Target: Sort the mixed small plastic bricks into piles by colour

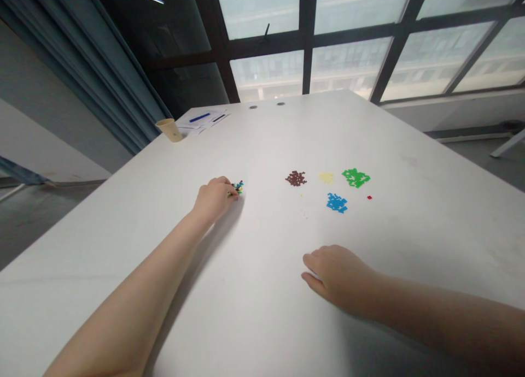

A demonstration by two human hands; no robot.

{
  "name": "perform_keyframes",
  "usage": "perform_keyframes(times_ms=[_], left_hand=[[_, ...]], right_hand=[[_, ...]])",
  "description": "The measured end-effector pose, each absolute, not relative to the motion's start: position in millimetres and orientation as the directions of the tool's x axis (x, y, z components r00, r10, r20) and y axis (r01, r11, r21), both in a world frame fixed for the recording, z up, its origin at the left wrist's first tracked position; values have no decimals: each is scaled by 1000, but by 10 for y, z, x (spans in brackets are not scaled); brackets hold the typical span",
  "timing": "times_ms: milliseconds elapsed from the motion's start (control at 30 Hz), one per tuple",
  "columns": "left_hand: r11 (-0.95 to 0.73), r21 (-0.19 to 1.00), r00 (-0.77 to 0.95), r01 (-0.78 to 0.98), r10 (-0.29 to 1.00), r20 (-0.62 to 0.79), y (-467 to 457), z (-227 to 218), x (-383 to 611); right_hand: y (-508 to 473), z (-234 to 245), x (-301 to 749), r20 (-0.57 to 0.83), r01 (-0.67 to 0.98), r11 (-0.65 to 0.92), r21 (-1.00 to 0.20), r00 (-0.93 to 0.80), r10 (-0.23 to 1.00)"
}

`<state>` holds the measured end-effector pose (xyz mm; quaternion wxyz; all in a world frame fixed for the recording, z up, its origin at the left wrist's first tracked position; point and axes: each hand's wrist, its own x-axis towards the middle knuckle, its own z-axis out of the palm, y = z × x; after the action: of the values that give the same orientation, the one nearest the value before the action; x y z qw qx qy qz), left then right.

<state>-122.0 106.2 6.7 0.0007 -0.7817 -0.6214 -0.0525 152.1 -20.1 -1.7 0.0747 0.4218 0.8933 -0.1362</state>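
My left hand (pixel 214 196) reaches out on the left with its fingers curled round a small heap of mixed-colour pieces (pixel 238 187). The fingers and the hand's back hide part of that heap. My right hand (pixel 334 270) is low over the white table, thumb and fingers a little apart, and I see nothing between them. Beyond it lie sorted groups of tiny flat pieces: brown pieces (pixel 296 178), pale yellow pieces (pixel 326 177), green pieces (pixel 356 177) and blue pieces (pixel 337 202). A single red piece (pixel 369 197) lies apart at the right. A few whitish pieces (pixel 304 214) lie nearer me.
A paper cup (pixel 169 130) stands at the table's left edge. Behind it are sheets of paper (pixel 209 124) with a blue pen (pixel 199 117) on top. The white table (pixel 262 142) runs to dark-framed windows, with two round grommets near its far edge.
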Motion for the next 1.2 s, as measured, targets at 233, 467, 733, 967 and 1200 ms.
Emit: perform_keyframes(times_ms=[233, 467, 733, 967, 1200], left_hand=[[-208, 132, 197, 969, 976, 94, 1080, -52, -1238], [-311, 340, 285, 888, 950, 125, 960, 51, -989], [-59, 990, 698, 131, 715, -50, 314, 47, -272], [62, 996, 760, 66, 644, -90, 272, 36, -243], [12, 999, 691, 40, 722, -36, 240, 50, -236]], right_hand=[[-192, -22, 1512, -224, 769, 615, -178, -640, 735], [-202, -27, 1538, -215, 777, 602, -184, -630, 747], [-185, -26, 1530, -146, 847, 501, -176, -526, 838], [-187, -85, 1523, -194, 801, 571, -181, -598, 777], [-192, -115, 1537, -167, 793, 579, -189, -607, 777]])
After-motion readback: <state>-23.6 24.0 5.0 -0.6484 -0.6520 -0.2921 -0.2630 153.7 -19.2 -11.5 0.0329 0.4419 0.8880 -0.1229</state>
